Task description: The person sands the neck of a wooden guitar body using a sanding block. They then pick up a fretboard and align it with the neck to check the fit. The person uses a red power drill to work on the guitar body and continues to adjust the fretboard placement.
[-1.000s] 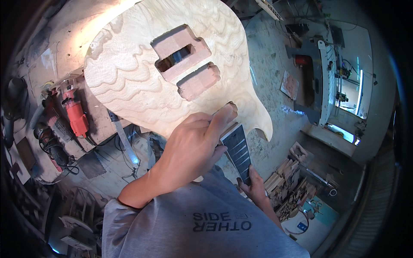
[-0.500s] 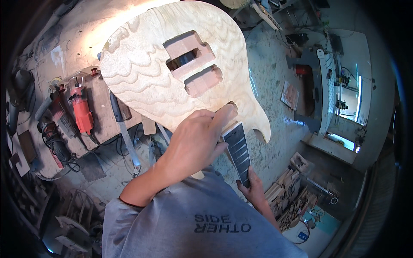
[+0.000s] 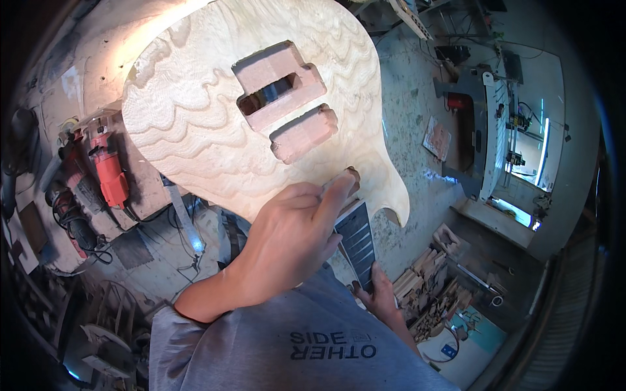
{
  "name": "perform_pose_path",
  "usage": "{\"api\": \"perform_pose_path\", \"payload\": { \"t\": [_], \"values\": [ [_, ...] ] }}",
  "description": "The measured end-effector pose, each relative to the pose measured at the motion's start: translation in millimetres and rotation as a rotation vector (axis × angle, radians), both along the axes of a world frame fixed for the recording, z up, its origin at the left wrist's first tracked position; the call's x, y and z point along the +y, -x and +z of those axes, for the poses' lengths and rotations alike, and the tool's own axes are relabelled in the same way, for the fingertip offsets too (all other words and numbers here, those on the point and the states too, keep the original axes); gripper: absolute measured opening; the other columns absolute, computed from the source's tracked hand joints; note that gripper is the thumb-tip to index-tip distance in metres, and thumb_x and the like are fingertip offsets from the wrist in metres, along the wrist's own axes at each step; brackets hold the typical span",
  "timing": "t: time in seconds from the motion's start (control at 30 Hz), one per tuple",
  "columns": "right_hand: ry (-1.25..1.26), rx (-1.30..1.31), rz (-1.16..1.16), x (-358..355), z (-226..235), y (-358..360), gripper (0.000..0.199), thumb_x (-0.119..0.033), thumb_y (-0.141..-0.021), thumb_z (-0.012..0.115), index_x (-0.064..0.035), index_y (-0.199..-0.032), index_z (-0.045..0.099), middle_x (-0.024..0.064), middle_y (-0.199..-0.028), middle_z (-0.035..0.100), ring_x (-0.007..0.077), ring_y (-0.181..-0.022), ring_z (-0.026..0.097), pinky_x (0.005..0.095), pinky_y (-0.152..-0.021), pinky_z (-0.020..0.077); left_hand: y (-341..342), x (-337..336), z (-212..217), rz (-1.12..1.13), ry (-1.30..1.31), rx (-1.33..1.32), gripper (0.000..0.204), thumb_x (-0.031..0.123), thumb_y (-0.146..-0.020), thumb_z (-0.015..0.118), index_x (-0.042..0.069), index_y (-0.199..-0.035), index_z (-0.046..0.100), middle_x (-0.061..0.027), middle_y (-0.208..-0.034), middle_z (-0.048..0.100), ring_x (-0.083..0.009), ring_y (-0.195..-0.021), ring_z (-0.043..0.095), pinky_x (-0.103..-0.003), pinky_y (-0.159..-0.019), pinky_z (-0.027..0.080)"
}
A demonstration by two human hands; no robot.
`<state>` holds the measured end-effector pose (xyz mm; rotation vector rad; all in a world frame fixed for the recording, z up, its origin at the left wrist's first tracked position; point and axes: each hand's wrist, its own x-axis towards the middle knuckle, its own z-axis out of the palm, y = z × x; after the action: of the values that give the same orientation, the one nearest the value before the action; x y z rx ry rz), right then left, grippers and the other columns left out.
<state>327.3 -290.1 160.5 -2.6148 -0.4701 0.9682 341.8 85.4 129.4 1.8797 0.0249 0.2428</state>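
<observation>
Pale wooden guitar body [image 3: 215,124] is lying at eleven o'clock from your left hand [image 3: 293,228], which is pressing sandpaper there, while your right hand [image 3: 377,296] is gripping the dark neck [image 3: 357,242], running toward five o'clock.

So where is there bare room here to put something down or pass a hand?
Bare floor lies right of the guitar body, bordered by the red-and-black machine. The bench to the left is crowded with the red power tool and cables. Both hands are taken: left hand at the neck joint, right hand on the neck, beside stacked wood offcuts.
</observation>
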Motion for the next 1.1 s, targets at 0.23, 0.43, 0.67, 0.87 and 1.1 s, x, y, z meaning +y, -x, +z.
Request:
{"api": "perform_pose_path", "payload": {
  "t": [0.23, 0.43, 0.67, 0.87, 1.1],
  "values": [
    [-0.009, 0.017, 0.058, -7, 4, -3, 0.079, -0.006, -0.08, 0.084, -0.005, -0.148, 0.044, 0.0183, -0.1, 0.062, 0.035, -0.081, 0.068, 0.0382, -0.071, 0.0565, 1, 0, 1, -0.026, 0.018, 0.075, 0.085, 0.004, -0.068, 0.085, -0.001, -0.146, 0.05, -0.011, -0.102, 0.076, -0.0276, -0.098, 0.07, -0.035, -0.091, 0.055],
    [-0.072, 0.031, 0.099, -16, -6, -3, 0.083, -0.002, -0.079, 0.085, -0.0037, -0.149, 0.041, 0.0178, -0.097, 0.06, 0.0321, -0.077, 0.066, 0.038, -0.067, 0.0551, 2, -3, 0, 0.005, 0.023, 0.075, 0.089, 0.005, -0.067, 0.085, -0.003, -0.148, 0.05, -0.0102, -0.092, 0.076, -0.0263, -0.095, 0.07, -0.035, -0.091, 0.055],
    [-0.026, 0.008, 0.163, -17, -3, -3, 0.081, -0.004, -0.079, 0.086, -0.0006, -0.146, 0.041, 0.0171, -0.095, 0.059, 0.0314, -0.074, 0.063, 0.0381, -0.063, 0.0534, 2, -6, -6, 0.0, -0.008, 0.029, 0.089, 0.005, -0.066, 0.085, -0.004, -0.147, 0.049, -0.0115, -0.114, 0.077, -0.0234, -0.087, 0.072, -0.033, -0.094, 0.055],
    [-0.045, 0.006, 0.158, -12, 0, -5, 0.078, -0.003, -0.08, 0.085, -0.002, -0.145, 0.043, 0.0167, -0.097, 0.06, 0.0303, -0.076, 0.065, 0.0378, -0.064, 0.0543, -1, -8, -4, 0.044, -0.066, -0.008, 0.065, 0.002, -0.078, 0.068, -0.009, -0.14, 0.055, -0.0067, -0.085, 0.068, -0.0193, -0.085, 0.067, -0.028, -0.086, 0.053],
    [-0.081, -0.055, 0.135, 7, 8, -6, 0.077, -0.004, -0.082, 0.084, -0.0037, -0.147, 0.043, 0.0183, -0.099, 0.062, 0.0328, -0.08, 0.068, 0.0379, -0.069, 0.0567, -1, 0, -2, 0.008, 0.012, 0.019, 0.074, 0.001, -0.073, 0.077, -0.005, -0.142, 0.053, -0.0122, -0.09, 0.069, -0.0282, -0.088, 0.068, -0.036, -0.086, 0.054]
  ]
}}
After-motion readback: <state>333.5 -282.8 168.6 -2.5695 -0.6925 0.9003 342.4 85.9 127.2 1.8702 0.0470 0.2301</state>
